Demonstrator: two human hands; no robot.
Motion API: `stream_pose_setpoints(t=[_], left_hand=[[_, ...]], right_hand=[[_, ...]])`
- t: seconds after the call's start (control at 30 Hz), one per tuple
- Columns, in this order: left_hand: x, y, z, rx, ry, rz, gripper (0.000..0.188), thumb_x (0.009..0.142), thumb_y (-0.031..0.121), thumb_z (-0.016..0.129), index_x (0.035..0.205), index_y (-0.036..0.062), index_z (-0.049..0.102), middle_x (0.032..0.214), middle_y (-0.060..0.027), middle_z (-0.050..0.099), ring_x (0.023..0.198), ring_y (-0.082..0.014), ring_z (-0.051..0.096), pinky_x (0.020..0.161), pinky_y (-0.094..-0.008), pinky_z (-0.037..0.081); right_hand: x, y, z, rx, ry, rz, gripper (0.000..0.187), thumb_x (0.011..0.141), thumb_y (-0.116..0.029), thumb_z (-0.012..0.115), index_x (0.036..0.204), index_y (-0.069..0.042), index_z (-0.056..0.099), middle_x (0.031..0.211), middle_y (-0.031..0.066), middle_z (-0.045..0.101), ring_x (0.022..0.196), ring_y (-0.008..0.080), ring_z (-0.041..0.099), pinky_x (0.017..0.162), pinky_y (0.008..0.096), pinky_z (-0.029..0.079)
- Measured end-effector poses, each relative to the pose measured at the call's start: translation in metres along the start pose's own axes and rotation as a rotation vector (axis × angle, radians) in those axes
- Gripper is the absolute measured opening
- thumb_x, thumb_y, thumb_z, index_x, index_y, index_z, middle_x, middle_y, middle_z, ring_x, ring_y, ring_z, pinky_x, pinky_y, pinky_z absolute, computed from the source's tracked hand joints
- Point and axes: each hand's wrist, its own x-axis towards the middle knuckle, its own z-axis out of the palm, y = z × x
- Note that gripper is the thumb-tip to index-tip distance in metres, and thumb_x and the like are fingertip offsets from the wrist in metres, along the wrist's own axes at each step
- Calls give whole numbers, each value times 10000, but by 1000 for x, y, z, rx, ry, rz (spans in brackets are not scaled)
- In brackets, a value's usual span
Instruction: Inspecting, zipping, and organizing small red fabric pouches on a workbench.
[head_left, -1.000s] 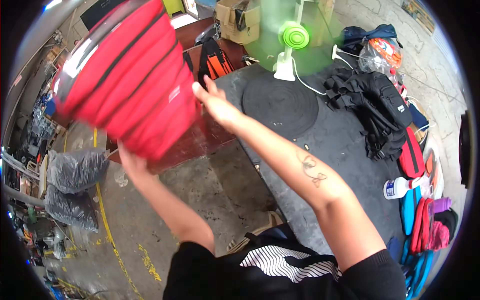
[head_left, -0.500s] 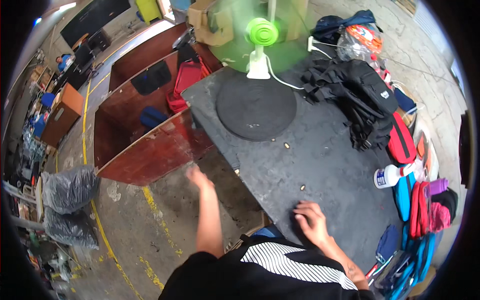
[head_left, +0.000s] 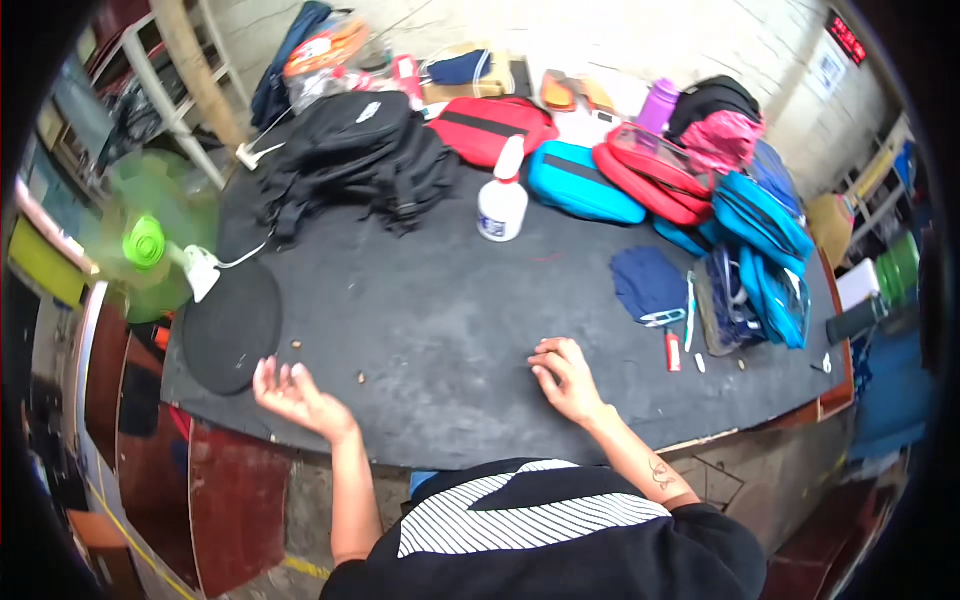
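Note:
My left hand point(head_left: 303, 400) is raised over the front left edge of the black table point(head_left: 440, 300), palm turned up and fingers apart, holding nothing. It is nearest to a round black disc point(head_left: 233, 330) lying on the table. My right hand point(head_left: 565, 380) hovers over or rests on the table near its front middle; I cannot tell which. Its fingers are loosely bent and apart, with nothing in them. Two small tan bits, one near the disc point(head_left: 296, 344) and another point(head_left: 361, 377), lie between the hands. Beyond the right hand stands a white bottle point(head_left: 502, 210) with a red collar.
A green fan point(head_left: 146, 242) spins at the left, its white cord trailing over the table. Along the back lie a black backpack point(head_left: 370, 150), red cases point(head_left: 490, 130) and blue cases point(head_left: 585, 182). To the right are a navy cloth point(head_left: 648, 283), a toothbrush point(head_left: 690, 310) and a small red item point(head_left: 672, 351).
My view has swung right, from the floor and wooden panels to the whole table. My left hand has come from beside the table to its front left edge, palm up.

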Motion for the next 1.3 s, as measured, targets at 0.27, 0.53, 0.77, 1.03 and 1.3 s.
stream_pose_setpoints(t=[0.27,0.53,0.77,1.03,1.3], left_hand=[[-130,42,254,-511,-1144,-261,270,874,37,628,1132,40,551,1011,-41,585,946,-138,589,828,-288,471],[-272,35,514,-429,-1043,-1512,668,820,472,713,1273,43,475,1127,-183,571,886,-303,640,835,-418,516],[-256,52,602,-463,-1027,-1203,235,843,198,596,1011,59,509,934,-90,508,642,-259,586,519,-365,559],[-185,65,593,-485,-1014,-1313,466,837,366,665,1148,77,473,985,-138,502,748,-241,576,523,-304,526],[-299,27,602,-16,-1082,-921,362,768,198,763,1099,127,636,1160,-93,591,969,-261,599,844,-411,505]], right_hand=[[-56,78,-69,-247,466,417,141,812,-23,641,953,-27,644,1031,127,556,1039,314,525,900,419,433],[-54,88,-68,-293,456,370,120,776,-27,644,895,-33,630,964,117,555,1036,323,528,884,450,395],[-51,87,-75,-285,418,383,130,759,-26,656,886,-47,635,960,99,556,1044,317,525,897,445,382],[-48,82,-72,-348,367,421,130,755,-54,659,882,-59,633,972,90,543,1045,301,499,894,439,364],[-48,87,-73,-330,395,405,149,734,-48,666,877,-68,631,965,80,540,1046,293,501,894,436,365]])
